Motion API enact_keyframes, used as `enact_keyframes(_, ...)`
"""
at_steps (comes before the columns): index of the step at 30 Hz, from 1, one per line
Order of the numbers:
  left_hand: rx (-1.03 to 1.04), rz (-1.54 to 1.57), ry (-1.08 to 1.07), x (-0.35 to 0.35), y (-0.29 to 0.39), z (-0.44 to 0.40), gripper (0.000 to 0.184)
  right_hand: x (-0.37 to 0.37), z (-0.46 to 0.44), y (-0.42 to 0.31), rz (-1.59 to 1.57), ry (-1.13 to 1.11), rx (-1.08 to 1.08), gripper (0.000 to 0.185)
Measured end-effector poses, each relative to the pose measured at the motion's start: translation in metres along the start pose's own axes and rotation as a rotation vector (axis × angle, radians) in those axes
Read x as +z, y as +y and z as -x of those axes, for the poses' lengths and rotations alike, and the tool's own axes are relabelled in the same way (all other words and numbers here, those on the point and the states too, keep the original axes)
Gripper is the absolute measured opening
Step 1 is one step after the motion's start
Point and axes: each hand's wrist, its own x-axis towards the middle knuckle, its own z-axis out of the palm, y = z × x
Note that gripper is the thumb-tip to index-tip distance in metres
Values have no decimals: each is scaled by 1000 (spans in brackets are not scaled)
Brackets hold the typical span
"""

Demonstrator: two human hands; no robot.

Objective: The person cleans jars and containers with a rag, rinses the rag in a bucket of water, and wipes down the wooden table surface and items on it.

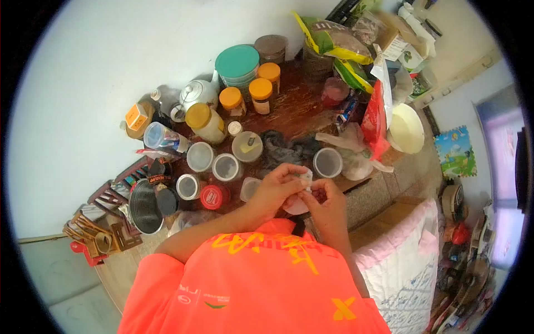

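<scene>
My left hand [280,192] and my right hand [327,207] meet in front of my chest at the table's near edge. Both have fingers pinched on a small white, crumpled piece [305,177], too small to name; it could be paper or thin plastic. Under the fingers shows a pale rounded thing [296,206], partly hidden by the hands. Just beyond lies a dark grey plastic bag [278,146]. To the right of the bag stands a clear round jar [328,162], and a small clear container [250,189] sits beside my left wrist.
On the dark red table [297,106] stand several clear jars, orange-lidded jars [261,89], a teal-lidded tub [237,61] and a teapot [198,93]. A red-lidded jar [213,196] sits to the left. At right are a cream bowl [406,129] and a cloth-lined box [397,245].
</scene>
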Motion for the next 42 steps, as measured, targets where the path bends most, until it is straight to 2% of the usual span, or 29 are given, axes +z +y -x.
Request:
enact_keyframes(2, 40, -104, -4, 10, 0, 1, 24, -7, 1, 0, -69, -15, 20, 21)
enact_keyframes(6, 162, -233, 78, 9, -3, 3, 18, 12, -3, 11, -51, 49, -67, 20)
enact_keyframes(8, 270, -426, 103, 9, -6, 2, 17, 12, -3, 12, -60, 79, -126, 20)
enact_keyframes(9, 276, -422, 115, 6, -7, -1, 17, 12, -4, 13, -60, 68, -133, 20)
enact_keyframes(11, 395, -673, 114, -1, -10, -6, 16, 10, -4, 16, 38, 72, -250, 18)
enact_keyframes(15, 309, -713, 132, 1, -1, -6, 15, 6, -5, 14, 88, 47, -362, 17)
enact_keyframes(17, 670, -1040, 94, -8, -10, -7, 21, 8, -7, 12, 52, 46, -446, 16)
enact_keyframes(18, 544, -990, 18, -8, -1, -1, 23, 8, -6, 11, 40, 56, -438, 17)
enact_keyframes(19, 558, -993, 23, -13, 4, -2, 23, 9, -6, 9, 39, 58, -452, 17)
enact_keyframes(21, 806, -1250, -119, -25, 12, -7, 30, 10, -3, 5, -87, 15, -313, 16)
enact_keyframes(22, 815, -1254, -117, -33, 9, -11, 30, 9, -3, 4, -87, 18, -322, 16)
enact_keyframes(24, 892, -1095, -391, -42, 7, -16, 53, 6, -3, 1, -94, -41, -334, 16)
enact_keyframes(25, 906, -1100, -386, -42, 12, -13, 53, 4, -3, 1, -93, -40, -348, 16)
enact_keyframes(27, 583, -1044, -579, -37, 24, -3, 76, -2, -4, -1, -204, -72, -288, 16)
enact_keyframes(28, 503, -925, -614, -38, 23, -5, 84, -6, -6, -9, -159, -65, -327, 16)
enact_keyframes(32, 548, -1001, -514, -22, 26, -2, 89, -7, -13, -18, -224, -88, -400, 17)
enact_keyframes(35, 494, -859, -539, -20, 28, -2, 97, -5, -21, -21, -389, -116, -434, 17)
enact_keyframes(37, 778, -1277, -263, -23, 33, 5, 94, -8, -21, -35, -443, -119, -403, 17)
enact_keyframes(38, 784, -1284, -262, -21, 37, 7, 94, -10, -22, -41, -446, -117, -412, 17)
enact_keyframes(40, 660, -1288, -79, -12, 51, 18, 100, -11, -27, -50, -448, -46, -519, 17)
enact_keyframes(42, 716, -1271, -37, -4, 60, 23, 101, -12, -37, -50, -412, 3, -508, 17)
